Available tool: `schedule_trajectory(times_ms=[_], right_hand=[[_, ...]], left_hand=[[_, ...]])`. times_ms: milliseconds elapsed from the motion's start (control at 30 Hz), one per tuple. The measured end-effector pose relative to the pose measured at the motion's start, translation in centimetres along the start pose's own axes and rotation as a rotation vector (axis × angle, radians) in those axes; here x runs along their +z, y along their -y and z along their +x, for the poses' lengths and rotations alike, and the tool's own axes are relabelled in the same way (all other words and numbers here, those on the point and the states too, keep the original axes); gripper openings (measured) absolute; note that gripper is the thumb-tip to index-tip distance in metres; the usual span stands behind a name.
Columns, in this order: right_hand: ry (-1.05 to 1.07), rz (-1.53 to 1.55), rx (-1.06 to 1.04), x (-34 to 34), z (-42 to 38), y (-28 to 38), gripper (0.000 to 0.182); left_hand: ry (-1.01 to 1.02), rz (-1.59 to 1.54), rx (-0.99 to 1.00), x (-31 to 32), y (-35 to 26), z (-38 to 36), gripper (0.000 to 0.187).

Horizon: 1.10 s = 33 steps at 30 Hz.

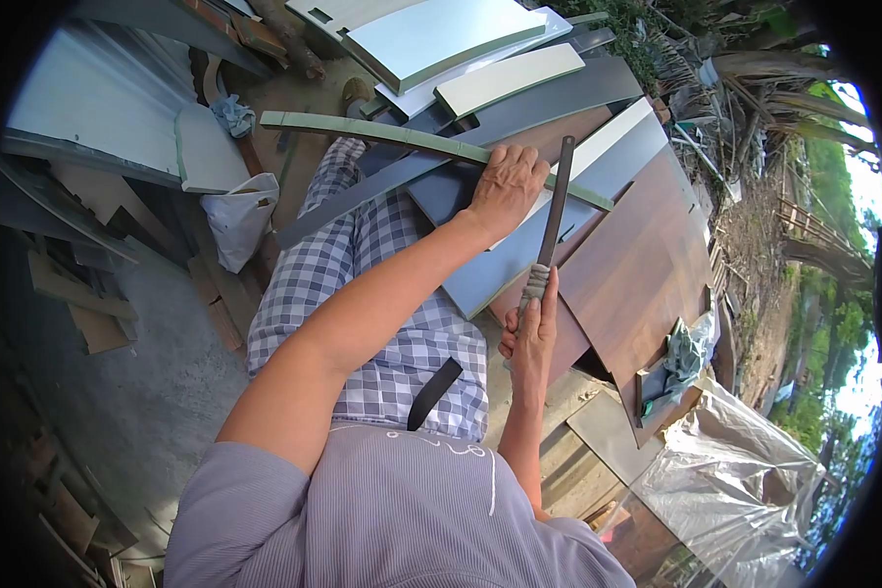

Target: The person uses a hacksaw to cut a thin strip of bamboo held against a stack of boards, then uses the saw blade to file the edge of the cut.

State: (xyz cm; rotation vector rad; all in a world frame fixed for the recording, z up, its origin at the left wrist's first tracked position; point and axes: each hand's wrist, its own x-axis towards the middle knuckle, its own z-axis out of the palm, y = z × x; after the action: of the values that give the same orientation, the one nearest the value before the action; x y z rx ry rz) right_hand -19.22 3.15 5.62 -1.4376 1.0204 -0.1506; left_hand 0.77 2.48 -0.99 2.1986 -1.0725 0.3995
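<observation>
A long green strip (pixel 382 133) runs from upper left to right across the boards, and my left hand (pixel 508 188) is closed over it from above. My right hand (pixel 531 328) grips the cord-wrapped handle of a long, narrow dark blade (pixel 559 196). The blade points up and away from me, and its upper part crosses the strip just right of my left hand. Whether blade and strip touch, I cannot tell.
Brown boards (pixel 647 255) and pale panels (pixel 441 39) lie stacked ahead. A white bag (pixel 240 220) is at the left beside a large pale panel (pixel 118 98). Clear plastic sheeting (pixel 745 470) covers the lower right, and a crumpled cloth (pixel 684 358) lies near it.
</observation>
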Motion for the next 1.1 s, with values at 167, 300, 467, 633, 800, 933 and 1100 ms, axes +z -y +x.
schedule_trajectory(times_ms=[167, 300, 467, 633, 800, 933, 1100], right_hand=[[-0.014, -0.033, -0.008, 0.17, -0.32, -0.17, 0.052], [-0.034, -0.068, -0.018, 0.14, -0.69, -0.23, 0.053], [-0.024, -0.041, -0.018, 0.07, -0.78, -0.11, 0.053], [-0.027, -0.073, -0.041, 0.24, -0.92, 0.05, 0.053], [-0.037, -0.085, -0.032, 0.07, -0.76, -0.16, 0.053], [-0.047, -0.103, -0.031, 0.15, -0.94, -0.13, 0.053], [-0.052, -0.115, -0.025, 0.10, -0.90, -0.19, 0.053]], left_hand=[[-0.002, 0.021, 0.008, 0.06, 0.02, -0.04, 0.007], [-0.004, 0.018, 0.011, 0.02, 0.04, -0.06, 0.007], [-0.024, 0.001, 0.016, 0.04, 0.08, -0.08, 0.008], [-0.034, 0.006, 0.020, 0.19, 0.13, -0.09, 0.008], [-0.007, -0.001, 0.015, -0.05, 0.05, -0.08, 0.008], [-0.016, 0.001, 0.015, -0.03, 0.07, -0.07, 0.008], [-0.003, -0.010, 0.012, -0.03, 0.06, -0.07, 0.009]])
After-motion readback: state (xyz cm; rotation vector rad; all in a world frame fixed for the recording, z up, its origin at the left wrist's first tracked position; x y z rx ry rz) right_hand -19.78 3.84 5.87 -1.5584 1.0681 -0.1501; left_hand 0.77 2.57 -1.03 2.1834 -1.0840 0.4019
